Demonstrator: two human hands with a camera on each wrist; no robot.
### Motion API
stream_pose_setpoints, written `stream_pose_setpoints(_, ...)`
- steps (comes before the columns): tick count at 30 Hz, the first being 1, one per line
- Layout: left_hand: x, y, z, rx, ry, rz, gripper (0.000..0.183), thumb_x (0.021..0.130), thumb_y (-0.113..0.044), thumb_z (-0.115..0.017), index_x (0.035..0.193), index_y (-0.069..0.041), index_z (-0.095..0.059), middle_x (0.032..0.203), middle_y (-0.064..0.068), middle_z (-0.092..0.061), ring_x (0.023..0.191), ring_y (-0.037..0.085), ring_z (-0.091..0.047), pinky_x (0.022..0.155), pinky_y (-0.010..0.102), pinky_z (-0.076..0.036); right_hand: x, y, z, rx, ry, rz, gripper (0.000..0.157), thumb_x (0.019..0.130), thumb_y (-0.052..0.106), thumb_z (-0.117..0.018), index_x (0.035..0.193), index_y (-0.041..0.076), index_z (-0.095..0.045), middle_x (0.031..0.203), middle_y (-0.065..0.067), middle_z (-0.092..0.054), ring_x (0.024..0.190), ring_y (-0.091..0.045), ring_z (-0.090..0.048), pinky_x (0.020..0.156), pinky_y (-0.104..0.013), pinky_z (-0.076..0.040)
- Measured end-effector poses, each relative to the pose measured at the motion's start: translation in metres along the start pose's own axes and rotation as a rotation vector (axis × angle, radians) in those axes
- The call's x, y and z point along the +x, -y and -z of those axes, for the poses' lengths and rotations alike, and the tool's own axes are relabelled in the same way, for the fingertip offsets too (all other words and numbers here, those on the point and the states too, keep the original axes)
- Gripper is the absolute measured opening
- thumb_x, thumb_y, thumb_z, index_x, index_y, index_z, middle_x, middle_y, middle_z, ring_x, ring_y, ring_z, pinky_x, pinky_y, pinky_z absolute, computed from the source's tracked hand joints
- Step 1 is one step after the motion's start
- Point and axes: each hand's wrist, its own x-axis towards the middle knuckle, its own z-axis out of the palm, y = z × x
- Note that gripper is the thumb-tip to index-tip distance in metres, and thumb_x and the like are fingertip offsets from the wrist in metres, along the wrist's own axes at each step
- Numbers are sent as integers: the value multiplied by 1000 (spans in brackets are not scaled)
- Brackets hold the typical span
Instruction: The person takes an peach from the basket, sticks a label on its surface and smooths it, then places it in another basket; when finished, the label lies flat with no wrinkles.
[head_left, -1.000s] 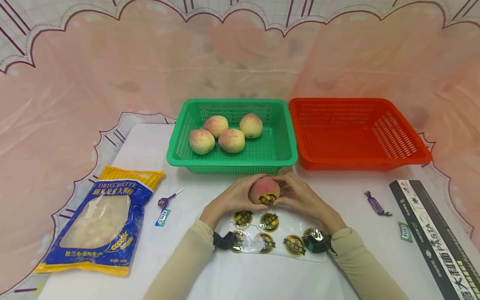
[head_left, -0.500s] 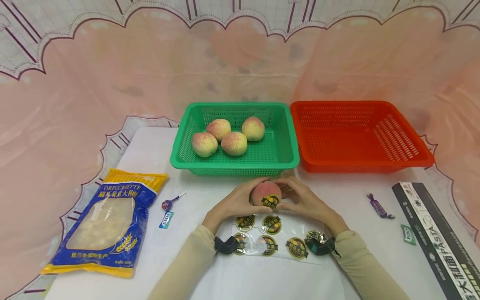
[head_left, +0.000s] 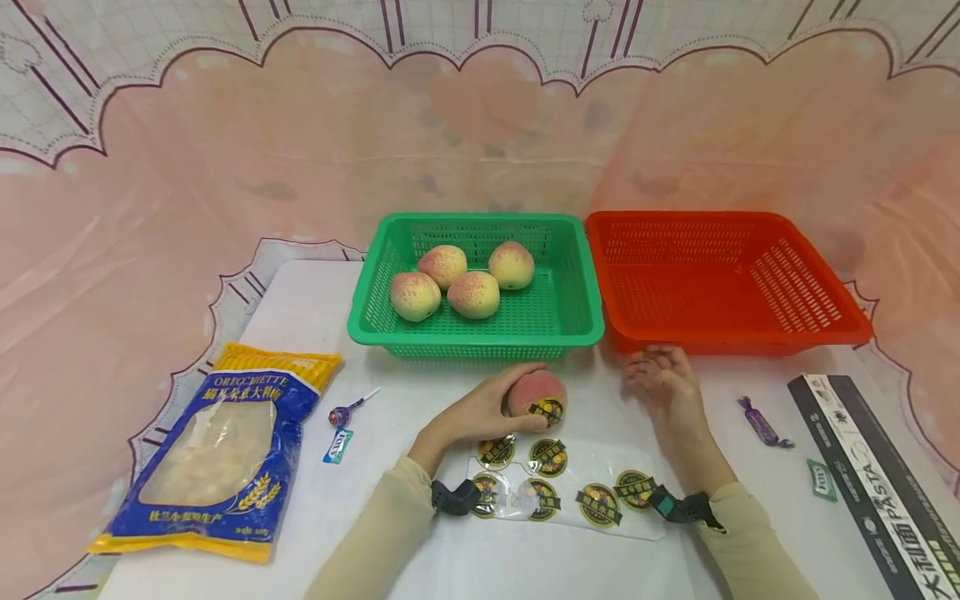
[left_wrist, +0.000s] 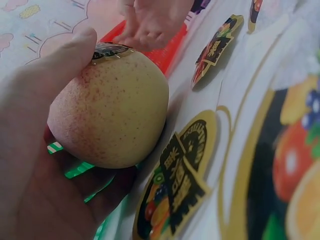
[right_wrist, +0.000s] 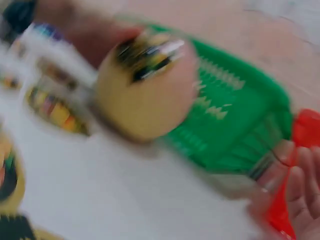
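My left hand [head_left: 480, 410] grips a peach [head_left: 531, 390] just above the table, fingers behind it and thumb across its near side. A black-and-gold sticker [head_left: 546, 410] is on the peach's skin; in the left wrist view the left thumb lies beside it. My right hand [head_left: 667, 390] is apart from the peach, near the red basket's front, with fingers loosely bent and nothing in them. Below both hands lies a clear sheet [head_left: 577, 477] bearing several round fruit stickers. The right wrist view is blurred, but the stickered peach [right_wrist: 145, 102] shows there.
Behind the hands, a green basket [head_left: 480, 340] holds several peaches, beside a red basket [head_left: 738, 337]. At left lie a pasta bag [head_left: 210, 454], a lollipop [head_left: 341, 415] and a small candy [head_left: 337, 446]. At right are a purple candy [head_left: 761, 422], a green candy [head_left: 822, 480] and a pasta box [head_left: 870, 483].
My right hand has let go of the peach and moved right, toward the red basket. The left hand still holds the peach in about the same place. The head view has shifted slightly.
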Motion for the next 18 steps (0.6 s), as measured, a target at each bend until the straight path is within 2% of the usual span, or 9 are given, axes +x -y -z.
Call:
stream_pose_setpoints(3,1,0,0,-14,4,8,80,69,-61,-60,136,-33,-27,130,-8,-43,112,9,-48,93,33,-42,-4,14,13,344,-230,39,11,93,9,-39,98,5,-47,91,-12,-55,79,-25,-52,71,-33,-47)
stream_pose_setpoints(4,1,0,0,-18,4,12,81,69,-61,-60,136,-32,-27,129,-8,-44,111,9,-49,93,33,-42,-5,21,17,414,-301,57,12,93,15,-43,97,5,-47,89,-12,-54,78,-25,-52,70,-34,-47)
stream_pose_setpoints(6,1,-1,0,-28,4,17,81,69,-61,-61,136,-32,-28,129,-8,-44,111,10,-49,93,33,-42,-5,36,23,468,-431,89,17,90,21,-50,100,9,-44,88,-11,-51,79,-25,-51,70,-35,-48)
stream_pose_setpoints(9,1,-1,0,-33,-8,16,81,68,-61,-62,136,-32,-29,129,-8,-45,110,10,-49,92,34,-42,0,60,31,401,-611,100,32,83,21,-61,107,14,-40,95,-8,-50,80,-24,-52,68,-34,-51)
stream_pose_setpoints(12,1,-1,0,-32,-22,0,81,67,-60,-63,135,-31,-31,129,-9,-44,110,8,-49,92,32,-42,4,82,41,368,-714,79,45,77,17,-67,115,21,-42,111,-1,-54,94,-20,-51,72,-34,-52)
stream_pose_setpoints(14,1,-1,-1,-38,-30,-13,81,67,-58,-65,135,-30,-32,128,-9,-45,109,8,-50,91,31,-43,5,91,49,348,-740,67,50,75,14,-68,119,23,-45,118,3,-53,103,-19,-50,73,-34,-53)
stream_pose_setpoints(16,0,-1,-2,-52,-32,-22,81,66,-56,-67,134,-28,-34,127,-9,-46,108,8,-50,90,30,-44,5,97,57,329,-717,60,52,77,11,-66,122,24,-45,123,5,-52,109,-18,-50,75,-35,-53)
stream_pose_setpoints(18,0,-1,-3,-66,-32,-24,81,65,-55,-68,134,-28,-35,126,-10,-47,107,7,-51,89,29,-44,4,99,63,303,-680,52,52,78,10,-65,124,25,-45,124,5,-51,107,-19,-53,73,-36,-54)
